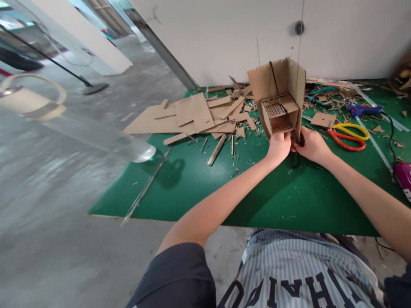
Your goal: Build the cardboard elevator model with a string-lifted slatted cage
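A small open cardboard box point(297, 87) with tall walls and corrugated inner shelves stands tilted above the green table. A black cord point(275, 81) runs down inside it to a shelf. My left hand point(280, 146) is closed on the box's lower front edge, its fingertips partly hidden beneath. At the lower right corner, my right hand point(311, 146) has its fingers pinched together around black cord. A loop of that cord hangs just below both hands. The fingertips nearly meet, so exactly what each pinches is partly hidden.
Cardboard sheets point(189, 115) and scraps cover the green table point(205, 188) at the back left. On the right lie scissors point(348, 137), a blue glue gun point(366, 110) and a magenta tool point(403, 177). A blurred clear tube point(105, 137) reaches over the left edge.
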### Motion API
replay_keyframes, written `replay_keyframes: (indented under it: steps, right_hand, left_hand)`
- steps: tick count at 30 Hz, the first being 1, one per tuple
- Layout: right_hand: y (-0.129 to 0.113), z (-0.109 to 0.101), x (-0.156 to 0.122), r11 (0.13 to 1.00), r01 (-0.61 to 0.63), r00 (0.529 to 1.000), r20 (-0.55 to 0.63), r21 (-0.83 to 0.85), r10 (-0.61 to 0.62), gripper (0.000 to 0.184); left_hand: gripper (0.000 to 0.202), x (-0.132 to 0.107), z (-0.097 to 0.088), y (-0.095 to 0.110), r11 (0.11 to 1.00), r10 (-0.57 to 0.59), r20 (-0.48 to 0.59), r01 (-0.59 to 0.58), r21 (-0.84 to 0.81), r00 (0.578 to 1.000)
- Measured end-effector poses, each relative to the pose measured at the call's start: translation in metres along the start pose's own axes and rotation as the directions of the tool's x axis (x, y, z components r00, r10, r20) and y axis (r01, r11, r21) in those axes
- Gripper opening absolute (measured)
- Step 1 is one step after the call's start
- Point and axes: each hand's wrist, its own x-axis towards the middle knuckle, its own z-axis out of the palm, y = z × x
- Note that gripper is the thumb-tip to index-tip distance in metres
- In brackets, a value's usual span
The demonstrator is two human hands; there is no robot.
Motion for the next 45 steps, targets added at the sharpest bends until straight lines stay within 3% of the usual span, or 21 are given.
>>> replay_keyframes:
  steps: [4,8,19,31,38,45]
  right_hand:
    - [0.015,-0.006,0.0,0.969,0.131,0.985,0.079,0.208,-0.15,0.022]
    - [0.02,-0.008,0.001,0.943,0.133,0.979,0.109,0.306,-0.174,0.028]
    - [0.022,-0.006,0.0,0.951,0.172,0.977,0.078,0.258,-0.198,0.026]
    - [0.02,-0.006,0.001,0.96,0.185,0.976,0.071,0.209,-0.204,0.024]
    - [0.024,-0.003,0.002,0.957,0.197,0.974,0.066,0.211,-0.215,0.029]
    - [0.024,-0.004,0.002,0.956,0.201,0.973,0.067,0.212,-0.22,0.031]
  left_hand:
    - [0.022,0.001,-0.002,-0.003,0.998,-0.055,-0.014,0.055,-0.017,0.998]
    - [0.021,0.0,-0.002,-0.007,0.999,-0.039,-0.031,0.039,-0.026,0.999]
    - [0.019,-0.011,-0.005,0.001,0.986,0.058,-0.023,-0.053,0.157,0.998]
    - [0.017,-0.01,-0.006,-0.003,0.985,0.098,-0.01,-0.096,0.146,0.995]
    - [0.013,-0.008,-0.007,-0.013,0.912,0.273,-0.013,-0.254,0.323,0.962]
    - [0.013,-0.006,-0.005,-0.015,0.879,0.296,-0.046,-0.253,0.403,0.954]
